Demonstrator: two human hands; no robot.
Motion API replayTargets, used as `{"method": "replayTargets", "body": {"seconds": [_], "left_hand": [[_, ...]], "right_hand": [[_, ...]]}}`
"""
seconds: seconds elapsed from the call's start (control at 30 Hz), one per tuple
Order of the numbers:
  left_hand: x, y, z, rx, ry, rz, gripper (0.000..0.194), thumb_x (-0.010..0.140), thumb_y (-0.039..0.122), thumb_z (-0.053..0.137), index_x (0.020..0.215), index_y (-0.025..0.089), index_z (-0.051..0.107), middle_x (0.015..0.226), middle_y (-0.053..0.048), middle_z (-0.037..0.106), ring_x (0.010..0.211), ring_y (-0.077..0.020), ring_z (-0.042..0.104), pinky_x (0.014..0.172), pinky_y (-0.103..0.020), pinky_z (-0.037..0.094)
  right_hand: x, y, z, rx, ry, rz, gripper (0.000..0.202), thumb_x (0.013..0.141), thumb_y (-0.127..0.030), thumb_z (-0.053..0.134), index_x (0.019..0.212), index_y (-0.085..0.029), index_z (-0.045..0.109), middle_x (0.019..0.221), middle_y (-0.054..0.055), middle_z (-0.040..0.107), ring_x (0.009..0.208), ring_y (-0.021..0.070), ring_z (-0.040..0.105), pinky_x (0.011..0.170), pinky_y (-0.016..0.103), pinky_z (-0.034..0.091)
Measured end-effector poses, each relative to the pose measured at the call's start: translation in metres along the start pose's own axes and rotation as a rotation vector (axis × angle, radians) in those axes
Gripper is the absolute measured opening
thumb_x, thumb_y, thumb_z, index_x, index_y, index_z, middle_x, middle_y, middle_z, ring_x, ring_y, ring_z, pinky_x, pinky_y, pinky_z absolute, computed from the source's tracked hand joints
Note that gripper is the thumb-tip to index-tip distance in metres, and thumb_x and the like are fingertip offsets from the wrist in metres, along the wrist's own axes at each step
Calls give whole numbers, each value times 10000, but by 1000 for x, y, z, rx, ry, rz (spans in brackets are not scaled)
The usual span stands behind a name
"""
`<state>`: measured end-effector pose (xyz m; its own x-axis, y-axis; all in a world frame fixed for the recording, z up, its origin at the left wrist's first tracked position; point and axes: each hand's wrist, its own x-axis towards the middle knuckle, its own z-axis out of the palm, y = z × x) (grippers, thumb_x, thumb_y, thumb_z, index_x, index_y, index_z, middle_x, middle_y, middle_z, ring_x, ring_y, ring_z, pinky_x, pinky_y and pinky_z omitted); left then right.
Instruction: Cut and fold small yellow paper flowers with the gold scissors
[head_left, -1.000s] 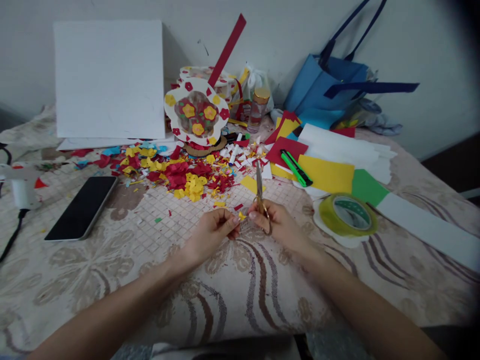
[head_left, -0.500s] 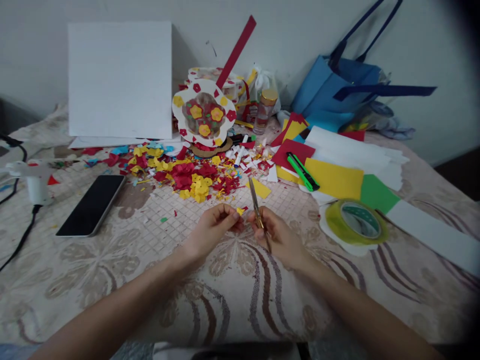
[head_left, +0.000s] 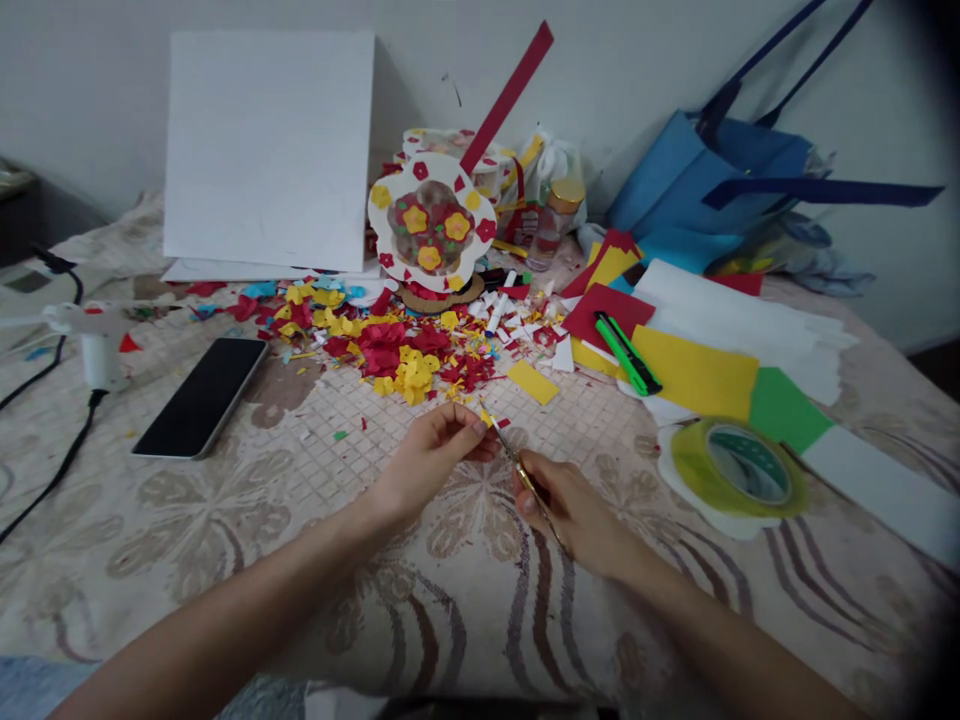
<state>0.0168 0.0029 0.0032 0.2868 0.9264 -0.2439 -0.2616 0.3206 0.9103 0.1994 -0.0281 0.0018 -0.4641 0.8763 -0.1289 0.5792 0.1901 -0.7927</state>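
My left hand (head_left: 446, 445) is closed in a pinch on a small piece of yellow paper (head_left: 485, 414), mostly covered by the fingertips. Gripped in my right hand (head_left: 566, 505) is a slim pair of scissors (head_left: 523, 473), seen nearly edge-on, silver at the blades and gold toward the handle. The blade tips touch or nearly touch the yellow piece; which of the two I cannot tell. Beyond both hands lie a yellow paper rectangle (head_left: 533, 382) and a heap of cut paper flowers (head_left: 405, 362) in red and yellow.
A phone (head_left: 201, 397) and a white glue gun (head_left: 101, 345) lie left. To the right are a green cutter (head_left: 627, 352), coloured paper (head_left: 694, 372) and a tape roll (head_left: 739, 465). Behind stand a flower-shaped paper lantern (head_left: 433, 225), white board (head_left: 266, 150) and blue bag (head_left: 675, 180).
The scissors have swung from pointing away to slanting left, their tips now at the yellow piece by my left fingers. The whole view has shifted slightly, moving the scene to the right.
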Motion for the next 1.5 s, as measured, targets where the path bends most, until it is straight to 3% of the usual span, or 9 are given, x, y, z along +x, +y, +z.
{"method": "replayTargets", "body": {"seconds": [0.37, 0.83, 1.17, 1.5], "left_hand": [[-2, -2, 2, 60, 24, 4, 180, 789, 301, 623, 751, 154, 527, 697, 6, 638, 656, -103, 598, 701, -256, 484], [0, 0, 0, 55, -14, 18, 178, 786, 291, 624, 730, 148, 534, 690, 5, 630, 651, -99, 595, 713, -261, 487], [3, 1, -5, 100, -67, 21, 188, 786, 299, 628, 740, 138, 541, 692, -1, 640, 650, -95, 599, 695, -244, 484], [9, 11, -17, 106, -212, -57, 247, 743, 326, 687, 745, 128, 540, 733, -29, 671, 693, -121, 633, 715, -269, 489]], "right_hand": [[1, -2, 1, 43, -16, 49, 397, 854, -567, 404, 670, -215, 387, 554, -24, 425, 503, 131, 371, 489, 259, 251], [0, -4, 1, 59, -21, 49, 328, 887, -477, 373, 673, -229, 373, 505, -38, 403, 474, 139, 381, 486, 264, 262], [-1, -3, 0, 5, -18, 45, 330, 901, -452, 372, 673, -214, 397, 553, -21, 464, 510, 135, 415, 517, 256, 293], [-1, -4, -9, -21, -62, 58, 363, 891, -464, 419, 633, -213, 376, 515, -33, 448, 487, 118, 403, 504, 240, 286]]}}
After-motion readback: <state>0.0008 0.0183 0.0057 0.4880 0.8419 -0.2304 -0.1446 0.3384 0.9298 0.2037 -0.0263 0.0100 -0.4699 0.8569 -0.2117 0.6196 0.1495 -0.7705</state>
